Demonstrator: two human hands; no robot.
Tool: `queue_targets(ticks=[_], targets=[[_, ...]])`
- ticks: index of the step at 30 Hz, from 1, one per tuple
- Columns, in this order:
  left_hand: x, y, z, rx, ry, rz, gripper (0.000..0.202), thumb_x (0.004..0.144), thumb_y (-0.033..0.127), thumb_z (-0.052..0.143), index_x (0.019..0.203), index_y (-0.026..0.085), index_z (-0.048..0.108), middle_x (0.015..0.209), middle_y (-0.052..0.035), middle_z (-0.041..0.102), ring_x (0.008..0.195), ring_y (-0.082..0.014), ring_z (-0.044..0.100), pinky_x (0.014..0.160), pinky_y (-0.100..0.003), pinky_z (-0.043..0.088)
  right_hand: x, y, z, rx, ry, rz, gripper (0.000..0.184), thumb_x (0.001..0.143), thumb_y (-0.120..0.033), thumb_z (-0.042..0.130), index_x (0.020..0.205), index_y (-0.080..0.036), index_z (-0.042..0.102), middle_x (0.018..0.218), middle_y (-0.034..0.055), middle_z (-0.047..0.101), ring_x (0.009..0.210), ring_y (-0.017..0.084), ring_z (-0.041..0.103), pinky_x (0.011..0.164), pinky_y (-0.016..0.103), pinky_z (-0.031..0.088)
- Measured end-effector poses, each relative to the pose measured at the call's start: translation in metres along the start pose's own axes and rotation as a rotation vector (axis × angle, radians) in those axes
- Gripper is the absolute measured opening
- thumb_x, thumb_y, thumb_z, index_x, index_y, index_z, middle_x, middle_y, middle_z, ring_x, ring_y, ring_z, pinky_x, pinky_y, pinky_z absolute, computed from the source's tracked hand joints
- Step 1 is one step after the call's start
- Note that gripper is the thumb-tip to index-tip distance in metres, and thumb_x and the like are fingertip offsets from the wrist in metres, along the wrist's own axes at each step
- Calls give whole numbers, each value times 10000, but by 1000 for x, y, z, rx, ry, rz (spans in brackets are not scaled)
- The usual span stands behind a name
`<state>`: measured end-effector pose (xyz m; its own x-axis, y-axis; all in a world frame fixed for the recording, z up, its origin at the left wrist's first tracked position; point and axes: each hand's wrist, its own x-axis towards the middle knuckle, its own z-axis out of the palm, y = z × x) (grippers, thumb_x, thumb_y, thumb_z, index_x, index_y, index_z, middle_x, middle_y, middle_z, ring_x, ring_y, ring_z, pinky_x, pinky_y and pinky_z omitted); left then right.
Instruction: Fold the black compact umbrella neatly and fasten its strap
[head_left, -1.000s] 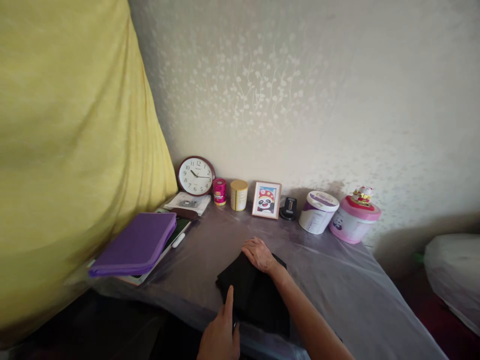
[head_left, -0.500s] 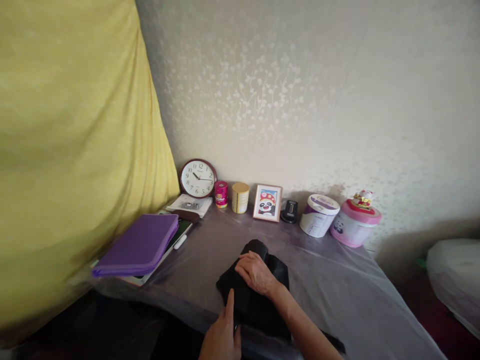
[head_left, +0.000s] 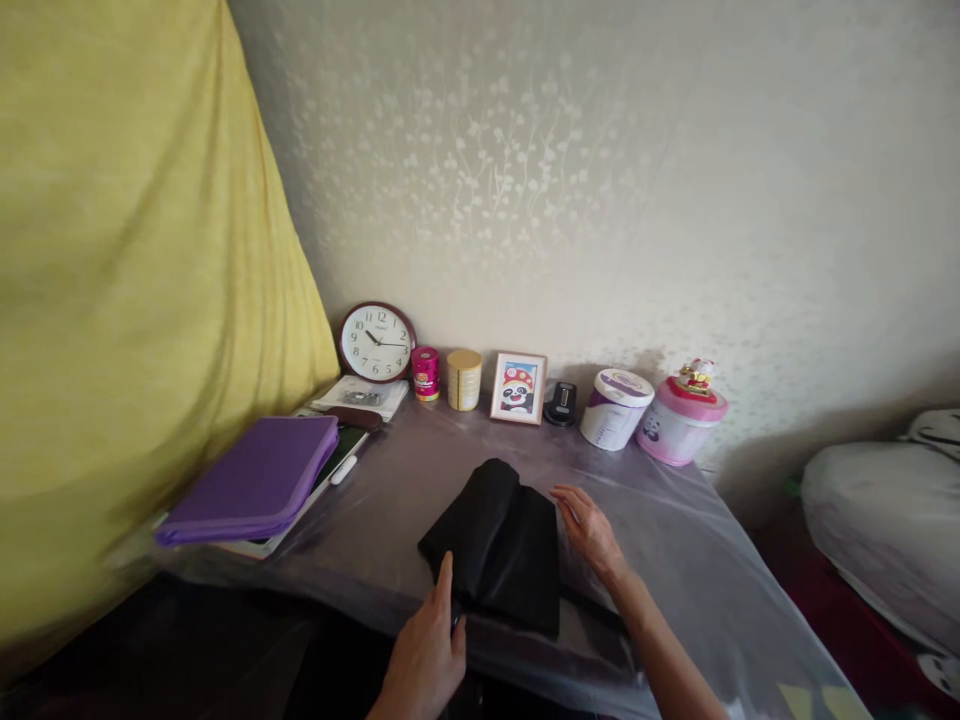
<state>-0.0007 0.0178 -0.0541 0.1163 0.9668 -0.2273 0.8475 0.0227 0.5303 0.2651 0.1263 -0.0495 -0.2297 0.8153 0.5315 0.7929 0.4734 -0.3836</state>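
Observation:
A black fabric bundle, which looks like a loosely folded umbrella (head_left: pixel 487 540), lies near the front of the table. A raised rounded fold runs along it, and a flat panel spreads to the right. My left hand (head_left: pixel 427 645) is closed around a dark handle-like part at its near end, index finger stretched along the cloth. Just off the panel's right edge is my right hand (head_left: pixel 592 530), its fingers loosely bent and apart with nothing visible in them. Whether its fingertips touch the edge I cannot tell. A dark strip (head_left: pixel 596 605) lies under my right forearm.
Along the wall stand a clock (head_left: pixel 377 342), a pink can (head_left: pixel 425 375), a yellow-lidded can (head_left: pixel 464 380), a panda picture frame (head_left: pixel 519 387), a black object (head_left: pixel 561 404), a white tub (head_left: pixel 616 410) and a pink tub (head_left: pixel 681 420). A purple folder (head_left: pixel 251 480) lies left on the table (head_left: pixel 675 560).
My right hand has lifted off the black cloth and moved right, beyond its edge. The right panel now lies flatter and more spread. My left hand keeps its hold; the view has shifted slightly.

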Motion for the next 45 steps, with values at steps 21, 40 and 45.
queue_targets(ticks=[21,40,45], targets=[[2,-3,-2,-2,5,-6,672,823,220,355,1391,157,2,1248,-103,496,1011,-153,545,832,-229,376,-56,-41,-11,34,-116,-123,290,871,-149,330,1043,-234,548,1233,65,506,1067,166,535,889,319,472],[5,-5,-5,-33,-17,-7,683,805,215,373,1390,149,28,1219,-105,522,1035,-155,537,859,-226,361,3,-74,-3,180,-82,-204,224,898,-189,328,1042,-231,495,1012,56,585,992,147,550,857,290,459],[6,-7,-4,-42,2,21,682,805,223,378,1390,135,38,1222,-116,517,1030,-163,540,859,-232,367,27,-84,16,183,-66,-249,219,897,-185,332,1029,-216,505,977,54,567,926,136,552,817,267,459]])
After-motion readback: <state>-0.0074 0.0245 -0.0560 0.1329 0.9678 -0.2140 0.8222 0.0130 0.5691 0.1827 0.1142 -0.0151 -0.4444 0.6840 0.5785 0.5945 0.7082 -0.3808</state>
